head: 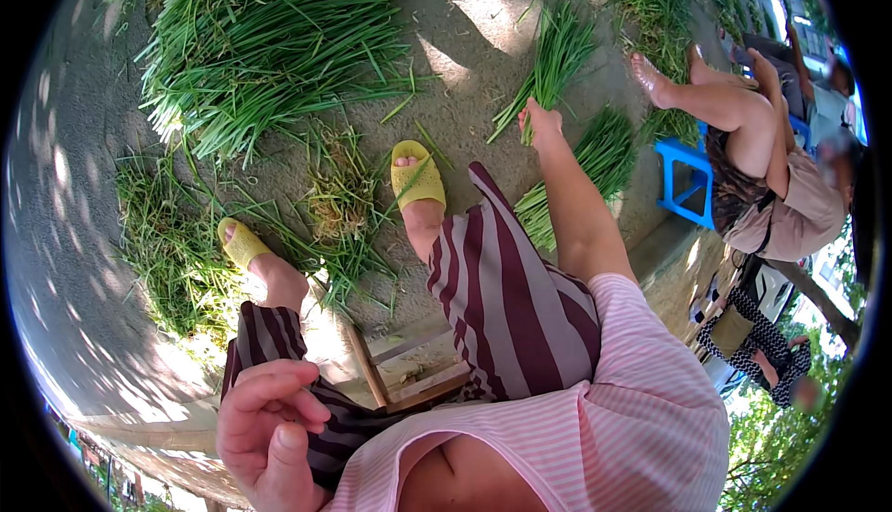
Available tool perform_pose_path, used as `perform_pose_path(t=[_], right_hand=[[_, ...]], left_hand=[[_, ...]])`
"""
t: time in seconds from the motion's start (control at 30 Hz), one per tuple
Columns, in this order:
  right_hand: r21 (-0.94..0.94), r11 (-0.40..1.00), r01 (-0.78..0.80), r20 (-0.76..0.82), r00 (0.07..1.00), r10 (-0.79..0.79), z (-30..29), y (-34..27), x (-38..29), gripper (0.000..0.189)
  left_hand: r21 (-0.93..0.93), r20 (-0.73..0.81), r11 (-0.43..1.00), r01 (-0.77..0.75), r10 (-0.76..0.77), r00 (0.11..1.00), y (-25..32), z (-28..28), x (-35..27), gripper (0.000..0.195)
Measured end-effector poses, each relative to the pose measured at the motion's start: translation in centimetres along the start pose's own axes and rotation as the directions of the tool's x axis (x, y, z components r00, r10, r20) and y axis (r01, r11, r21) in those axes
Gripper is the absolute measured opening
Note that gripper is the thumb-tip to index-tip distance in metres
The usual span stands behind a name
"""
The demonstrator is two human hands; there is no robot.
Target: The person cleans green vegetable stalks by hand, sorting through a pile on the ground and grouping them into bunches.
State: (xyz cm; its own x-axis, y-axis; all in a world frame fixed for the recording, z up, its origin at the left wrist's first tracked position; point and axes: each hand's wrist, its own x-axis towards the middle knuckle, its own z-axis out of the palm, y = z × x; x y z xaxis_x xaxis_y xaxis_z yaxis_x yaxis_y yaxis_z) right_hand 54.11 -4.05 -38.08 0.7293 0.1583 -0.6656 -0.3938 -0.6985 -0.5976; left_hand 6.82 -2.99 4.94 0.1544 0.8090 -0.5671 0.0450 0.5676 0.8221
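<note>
My right hand (541,122) reaches out to the right and grips a bundle of long green leafy stalks (561,48) near their pale ends, low over the pavement. Close to my right forearm lies a second bundle of the same stalks (603,153). My left hand (268,428) is raised near my lap, fingers loosely curled and apart, with nothing visible in it. A large heap of long green stalks (272,38) lies ahead of me on the left. Loose trimmings (341,198) with brownish, withered bits lie between my yellow slippers.
More tangled green trimmings (174,247) lie beside my left foot. Another pile of greens (648,10) is at the upper right, near a person seated on a blue plastic stool (686,177). Other people sit farther off. A wooden seat frame (369,365) shows beneath me.
</note>
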Motion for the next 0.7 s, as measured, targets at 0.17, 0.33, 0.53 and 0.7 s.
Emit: perform_pose_path(t=[0.17, 0.33, 0.53, 0.7], right_hand=[[-0.312, 0.945, -0.096, -0.119, 0.991, 0.061, -1.2, 0.2, 0.3, 0.048], [-0.273, 0.946, -0.176, -0.078, 0.984, 0.161, -2.1, 0.3, -2.4, 0.055], [0.004, 0.976, -0.216, -0.198, 0.957, 0.213, -3.4, 1.3, 2.6, 0.047], [-0.029, 0.986, -0.165, -0.208, 0.966, 0.155, -3.0, -0.8, 4.7, 0.045]], left_hand=[[-0.041, 0.021, 0.999, -0.021, 0.022, 1.000, 0.2, 0.2, -0.4, 0.046], [-0.079, 0.062, 0.997, -0.024, 0.029, 0.998, 0.3, 0.5, -1.0, 0.044], [-0.053, 0.075, 0.999, -0.009, 0.013, 0.997, -0.3, -1.2, 0.0, 0.044], [-0.038, 0.008, 0.999, 0.029, -0.028, 1.000, -1.3, -1.9, 0.8, 0.043]])
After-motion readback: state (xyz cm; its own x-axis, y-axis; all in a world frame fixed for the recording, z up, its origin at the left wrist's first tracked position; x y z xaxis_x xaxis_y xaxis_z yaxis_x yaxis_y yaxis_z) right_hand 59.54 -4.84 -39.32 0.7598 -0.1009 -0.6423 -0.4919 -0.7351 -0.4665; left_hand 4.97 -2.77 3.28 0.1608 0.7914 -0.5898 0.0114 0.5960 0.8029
